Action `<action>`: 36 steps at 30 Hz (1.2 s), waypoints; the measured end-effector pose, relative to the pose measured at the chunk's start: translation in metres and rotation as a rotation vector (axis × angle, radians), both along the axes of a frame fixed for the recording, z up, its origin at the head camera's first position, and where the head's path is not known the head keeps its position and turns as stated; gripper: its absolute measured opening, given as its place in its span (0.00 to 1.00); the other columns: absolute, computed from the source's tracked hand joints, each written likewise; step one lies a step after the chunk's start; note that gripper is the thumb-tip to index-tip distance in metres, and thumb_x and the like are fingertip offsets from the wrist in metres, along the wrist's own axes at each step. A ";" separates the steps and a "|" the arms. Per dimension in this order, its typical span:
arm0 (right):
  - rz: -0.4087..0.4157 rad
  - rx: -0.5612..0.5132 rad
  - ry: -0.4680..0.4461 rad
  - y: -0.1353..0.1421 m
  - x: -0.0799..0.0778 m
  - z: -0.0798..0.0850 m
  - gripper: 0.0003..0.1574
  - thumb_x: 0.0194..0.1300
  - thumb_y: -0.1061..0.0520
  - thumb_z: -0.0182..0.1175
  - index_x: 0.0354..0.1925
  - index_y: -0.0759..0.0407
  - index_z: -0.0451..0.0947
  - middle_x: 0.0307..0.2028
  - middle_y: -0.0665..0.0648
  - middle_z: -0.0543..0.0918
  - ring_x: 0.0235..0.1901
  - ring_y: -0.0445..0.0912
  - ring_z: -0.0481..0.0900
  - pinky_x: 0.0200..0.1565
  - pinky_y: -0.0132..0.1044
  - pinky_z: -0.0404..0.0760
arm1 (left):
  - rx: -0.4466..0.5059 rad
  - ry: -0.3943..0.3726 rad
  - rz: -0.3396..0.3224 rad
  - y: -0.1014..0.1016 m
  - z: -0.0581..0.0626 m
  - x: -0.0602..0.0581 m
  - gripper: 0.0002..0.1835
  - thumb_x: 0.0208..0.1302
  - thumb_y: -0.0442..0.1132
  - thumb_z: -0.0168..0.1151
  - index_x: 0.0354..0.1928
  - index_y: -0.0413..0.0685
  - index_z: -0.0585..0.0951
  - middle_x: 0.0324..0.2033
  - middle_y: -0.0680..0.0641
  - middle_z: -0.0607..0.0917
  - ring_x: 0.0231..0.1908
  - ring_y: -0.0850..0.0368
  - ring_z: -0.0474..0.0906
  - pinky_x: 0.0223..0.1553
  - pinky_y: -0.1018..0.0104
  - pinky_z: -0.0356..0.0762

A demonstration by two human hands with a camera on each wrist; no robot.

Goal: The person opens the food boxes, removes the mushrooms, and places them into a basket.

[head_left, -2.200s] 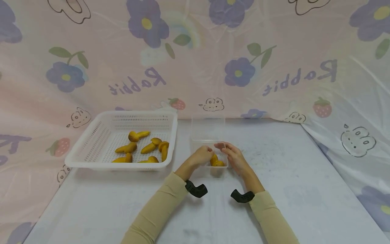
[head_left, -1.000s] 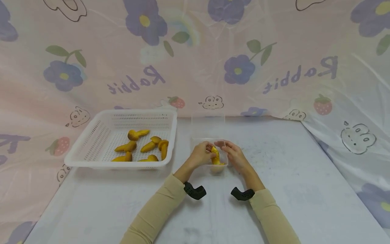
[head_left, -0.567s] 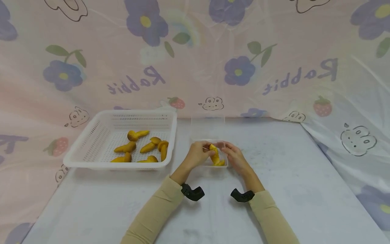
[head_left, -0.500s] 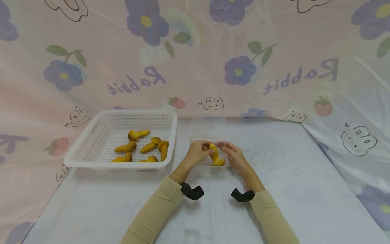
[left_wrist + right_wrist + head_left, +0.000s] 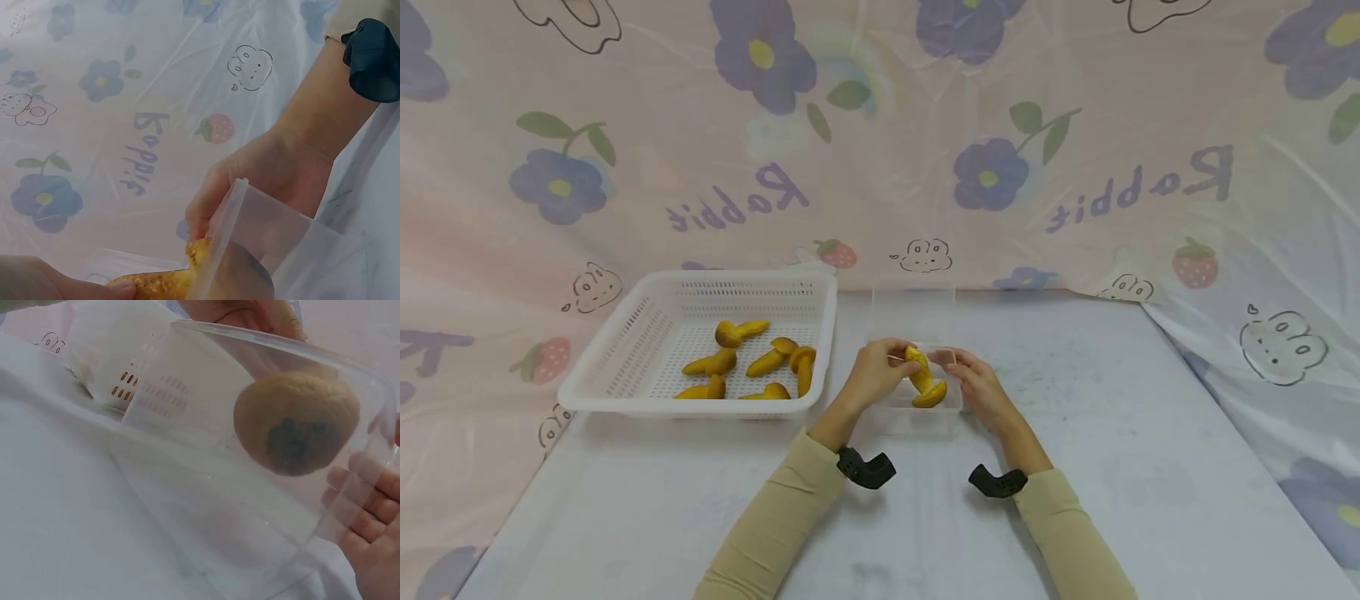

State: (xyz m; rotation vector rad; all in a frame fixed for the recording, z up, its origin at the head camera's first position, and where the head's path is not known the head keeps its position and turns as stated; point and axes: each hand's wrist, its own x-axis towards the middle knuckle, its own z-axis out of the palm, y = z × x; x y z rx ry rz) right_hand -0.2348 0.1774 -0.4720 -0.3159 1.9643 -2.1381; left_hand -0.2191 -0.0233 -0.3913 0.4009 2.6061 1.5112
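Note:
A yellow mushroom (image 5: 927,387) with a browner cap hangs tilted over the clear plastic box (image 5: 917,423), stem up and cap down. My left hand (image 5: 871,375) pinches its stem between thumb and fingers. In the right wrist view the mushroom's round cap (image 5: 297,403) shows through the box wall. My right hand (image 5: 981,390) holds the box at its right side, near the back corner. Its fingers (image 5: 369,512) show through the plastic in the right wrist view. In the left wrist view, the box wall partly covers the right hand (image 5: 275,169).
To the left, a white perforated basket (image 5: 692,407) holds several more yellow mushrooms (image 5: 767,358). The clear lid (image 5: 913,312) stands raised behind the box. A patterned curtain (image 5: 880,192) hangs behind the white table (image 5: 1112,467).
My left hand has moved a little left with the mushroom, which has risen from low in the box to above its front rim. The right hand has stayed at the box.

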 end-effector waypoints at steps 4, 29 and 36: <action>0.009 -0.009 0.009 0.000 0.000 -0.001 0.31 0.73 0.55 0.46 0.66 0.73 0.60 0.58 0.50 0.80 0.74 0.55 0.53 0.78 0.60 0.38 | 0.018 0.003 0.008 -0.003 0.003 0.000 0.16 0.63 0.34 0.63 0.51 0.33 0.80 0.46 0.36 0.85 0.45 0.45 0.85 0.43 0.64 0.87; 0.003 -0.011 0.003 0.002 -0.001 0.000 0.32 0.72 0.58 0.46 0.67 0.77 0.57 0.47 0.35 0.78 0.67 0.45 0.61 0.79 0.55 0.40 | 0.108 0.039 0.085 -0.027 0.038 0.006 0.18 0.64 0.36 0.63 0.54 0.35 0.79 0.47 0.36 0.84 0.46 0.45 0.86 0.48 0.60 0.87; 0.020 -0.016 0.029 0.002 0.001 0.000 0.31 0.73 0.56 0.47 0.66 0.75 0.59 0.50 0.39 0.81 0.66 0.40 0.63 0.78 0.58 0.39 | 0.124 0.034 0.118 -0.037 0.046 0.006 0.19 0.65 0.37 0.62 0.55 0.35 0.78 0.50 0.35 0.84 0.47 0.44 0.85 0.49 0.59 0.86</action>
